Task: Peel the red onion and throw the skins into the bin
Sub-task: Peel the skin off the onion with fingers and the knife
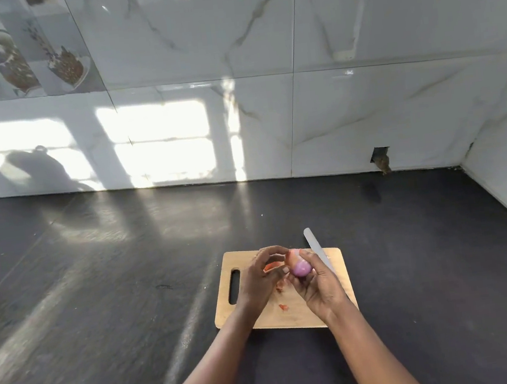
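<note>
A small red onion [300, 268] is held over the wooden cutting board [227, 308]. Its lower part is bare and shiny purple, and a pale orange skin still clings to its upper part. My right hand [318, 282] grips the onion from below and the right. My left hand [260, 281] is at the onion's left side, fingers curled over, thumb and fingertips touching the skin edge. Loose skin pieces [283, 306] lie on the board beneath my hands, one orange strip [271, 266] under my left fingers. No bin is in view.
A knife with a pale blade [315, 248] lies on the board's right side, partly under my right hand, its tip pointing away past the far edge. The board sits on a dark countertop [99, 288]. A marble-tiled wall [268, 111] rises behind and at right.
</note>
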### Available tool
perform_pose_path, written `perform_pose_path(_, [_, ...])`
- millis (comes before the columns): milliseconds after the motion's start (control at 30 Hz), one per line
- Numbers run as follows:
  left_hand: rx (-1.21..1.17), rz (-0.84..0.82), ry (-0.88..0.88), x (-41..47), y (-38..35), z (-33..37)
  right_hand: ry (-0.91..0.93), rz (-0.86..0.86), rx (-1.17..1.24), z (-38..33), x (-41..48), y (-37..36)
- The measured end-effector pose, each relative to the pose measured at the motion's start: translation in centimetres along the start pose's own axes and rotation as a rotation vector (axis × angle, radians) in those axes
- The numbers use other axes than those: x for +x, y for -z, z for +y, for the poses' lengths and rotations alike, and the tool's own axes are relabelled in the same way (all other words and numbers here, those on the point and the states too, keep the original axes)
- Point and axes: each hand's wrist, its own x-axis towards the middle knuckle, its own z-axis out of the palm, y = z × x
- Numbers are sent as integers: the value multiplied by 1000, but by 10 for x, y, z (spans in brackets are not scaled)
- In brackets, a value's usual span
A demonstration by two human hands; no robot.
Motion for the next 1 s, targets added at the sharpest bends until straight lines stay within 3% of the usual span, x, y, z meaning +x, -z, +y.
perform_pose_path(400, [272,-61,-191,6,-2,-6,68,-31,-20,6,8,8])
perform_pose_path(1000, [226,36,-211,-1,-7,-10,90,-26,-33,8,13,12])
